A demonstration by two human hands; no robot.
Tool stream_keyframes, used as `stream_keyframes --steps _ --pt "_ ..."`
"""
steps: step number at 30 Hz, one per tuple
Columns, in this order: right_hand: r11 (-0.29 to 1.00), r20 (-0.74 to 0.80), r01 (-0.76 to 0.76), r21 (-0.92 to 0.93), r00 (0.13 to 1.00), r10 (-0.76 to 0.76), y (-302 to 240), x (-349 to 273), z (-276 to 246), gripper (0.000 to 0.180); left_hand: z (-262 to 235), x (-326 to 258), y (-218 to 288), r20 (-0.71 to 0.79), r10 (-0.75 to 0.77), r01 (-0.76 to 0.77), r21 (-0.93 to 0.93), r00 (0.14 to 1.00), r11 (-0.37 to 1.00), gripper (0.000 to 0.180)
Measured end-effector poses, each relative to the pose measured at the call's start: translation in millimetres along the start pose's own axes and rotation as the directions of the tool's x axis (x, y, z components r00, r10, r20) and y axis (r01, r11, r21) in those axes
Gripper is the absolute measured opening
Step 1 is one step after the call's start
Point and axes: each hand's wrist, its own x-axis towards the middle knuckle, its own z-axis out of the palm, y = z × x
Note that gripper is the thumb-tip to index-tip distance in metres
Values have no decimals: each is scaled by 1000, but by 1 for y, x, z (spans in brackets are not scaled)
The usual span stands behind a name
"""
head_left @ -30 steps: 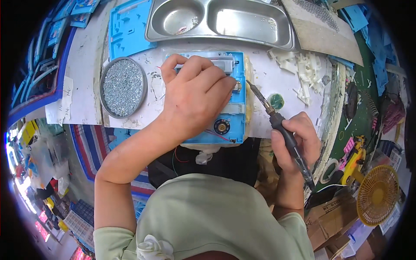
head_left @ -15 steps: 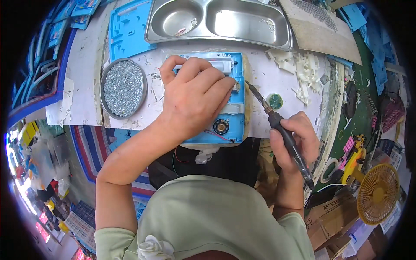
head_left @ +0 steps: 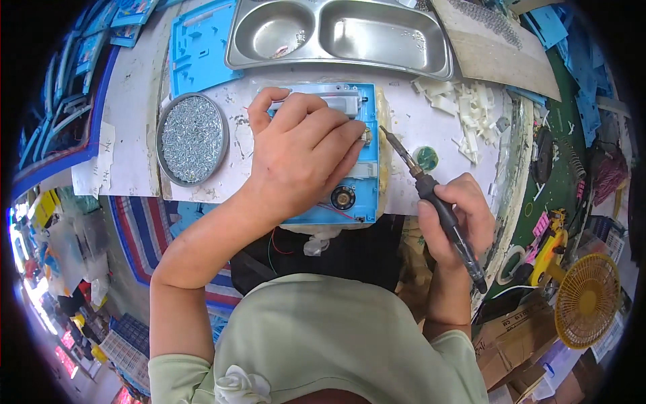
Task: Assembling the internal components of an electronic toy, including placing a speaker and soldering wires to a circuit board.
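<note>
A soldering iron (head_left: 431, 192) with a dark handle is gripped in my right hand (head_left: 471, 209). Its tip points up and left, just off the right edge of a blue plastic housing (head_left: 369, 188). My left hand (head_left: 296, 151) lies over that housing, fingers bent and closed. What the fingertips press or pinch is hidden beneath them, close to a small metal part at the right side. Inside the housing a round black speaker (head_left: 343, 196) shows near the front, with a thin red wire beside it. A grey-white bar-shaped part (head_left: 346, 102) sits along the far end.
Left of the housing stands a round dish of small screws (head_left: 193, 138). A steel compartment tray (head_left: 282, 64) lies behind, beside a blue panel (head_left: 202, 47). To the right are a small green round container (head_left: 426, 158), white plastic parts (head_left: 464, 108) and a yellow fan (head_left: 587, 301).
Almost nothing differs. My left hand and the iron have stayed nearly in place, with only slight shifts.
</note>
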Motion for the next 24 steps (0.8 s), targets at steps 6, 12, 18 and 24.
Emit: stream_keyframes --steps 6,12,18,24 --pt "999 -20 -33 -3 999 33 -4 -1 -5 32 -35 3 -11 45 -105 106 -13 993 994 49" --pt "999 -39 -45 -3 998 45 2 -2 -6 30 -69 -26 -20 355 -318 272 175 879 946 41" --pt "1000 -55 -24 11 998 24 -4 4 -3 32 -72 -21 -25 317 -210 186 103 925 977 17" --pt "942 -101 -283 182 947 304 -22 5 14 40 -34 -12 -23 71 -361 355 -431 930 829 15"
